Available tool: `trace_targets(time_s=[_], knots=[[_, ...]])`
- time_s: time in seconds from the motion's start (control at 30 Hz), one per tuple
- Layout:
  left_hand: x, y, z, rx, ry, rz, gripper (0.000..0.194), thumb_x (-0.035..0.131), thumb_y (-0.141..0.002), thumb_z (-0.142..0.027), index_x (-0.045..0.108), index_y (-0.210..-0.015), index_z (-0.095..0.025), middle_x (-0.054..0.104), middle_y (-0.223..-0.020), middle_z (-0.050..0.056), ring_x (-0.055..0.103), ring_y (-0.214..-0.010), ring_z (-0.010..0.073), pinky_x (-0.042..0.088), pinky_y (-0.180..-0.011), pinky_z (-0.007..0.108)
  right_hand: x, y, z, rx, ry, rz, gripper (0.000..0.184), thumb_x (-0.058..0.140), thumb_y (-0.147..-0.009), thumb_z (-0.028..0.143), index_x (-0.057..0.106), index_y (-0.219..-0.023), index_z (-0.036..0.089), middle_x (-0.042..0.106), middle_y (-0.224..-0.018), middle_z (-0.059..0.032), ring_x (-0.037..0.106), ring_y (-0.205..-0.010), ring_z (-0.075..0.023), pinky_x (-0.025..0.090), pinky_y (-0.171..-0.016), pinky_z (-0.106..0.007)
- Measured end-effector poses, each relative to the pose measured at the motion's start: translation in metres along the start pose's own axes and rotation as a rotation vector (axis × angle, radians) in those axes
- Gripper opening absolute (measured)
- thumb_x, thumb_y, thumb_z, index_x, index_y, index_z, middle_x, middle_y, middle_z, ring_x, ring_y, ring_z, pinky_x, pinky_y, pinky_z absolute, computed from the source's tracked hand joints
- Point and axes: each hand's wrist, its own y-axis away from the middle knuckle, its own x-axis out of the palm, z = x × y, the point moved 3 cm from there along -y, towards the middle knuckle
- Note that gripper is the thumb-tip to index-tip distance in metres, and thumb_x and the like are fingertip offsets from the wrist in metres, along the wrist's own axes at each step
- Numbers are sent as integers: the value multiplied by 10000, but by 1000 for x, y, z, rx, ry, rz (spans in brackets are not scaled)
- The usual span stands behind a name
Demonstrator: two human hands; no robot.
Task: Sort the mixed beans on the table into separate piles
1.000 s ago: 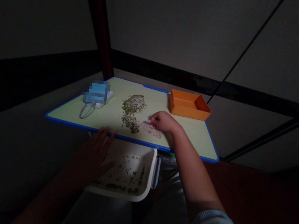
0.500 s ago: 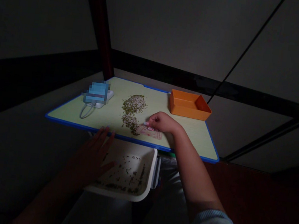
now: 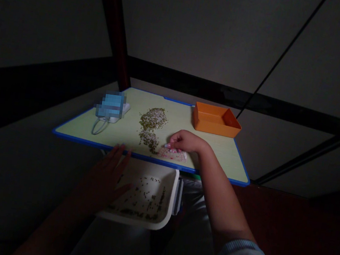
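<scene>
Surface: our pale green table with blue edging, dark room behind.
Beans: a strip of green mung beans mid-table, long axis pointing far-to-near, near end just beside a pink-marked clear sheet.
Right hand: fingers together on the sheet; clamped or not, we cannot tell.
Left hand: fingers apart at the near table edge, over a white tray with scattered beans.
Far corner: orange tray.
</scene>
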Motion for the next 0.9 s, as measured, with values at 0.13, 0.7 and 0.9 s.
trace_targets(time_s=[0.13, 0.7, 0.9], knots=[[1, 0, 1, 7, 1, -2, 833, 363, -811, -636, 248, -1433, -96, 264, -1517, 227, 242, -1410, 350, 371, -1047, 481, -3, 1, -1, 14, 33, -44, 242, 581, -801, 288, 564, -606, 145, 508, -489, 45, 407, -471, -64, 306, -519, -219], [3, 1, 1, -21, 3, 30, 850, 428, -792, -610, 209, -1448, -116, 218, -1539, 203, 226, -1416, 349, 371, -1045, 482, -28, 15, -24, 133, 121, -297, 220, 543, -788, 290, 542, -615, 153, 513, -538, 27, 413, -494, -73, 288, -516, -236], [3, 0, 1, -11, -1, 8, 836, 383, -800, -636, 247, -1436, -110, 250, -1528, 208, 241, -1412, 345, 362, -1050, 475, -22, 10, -19, 121, 175, -267, 237, 543, -811, 305, 579, -641, 144, 522, -535, 20, 411, -496, -76, 287, -522, -242]])
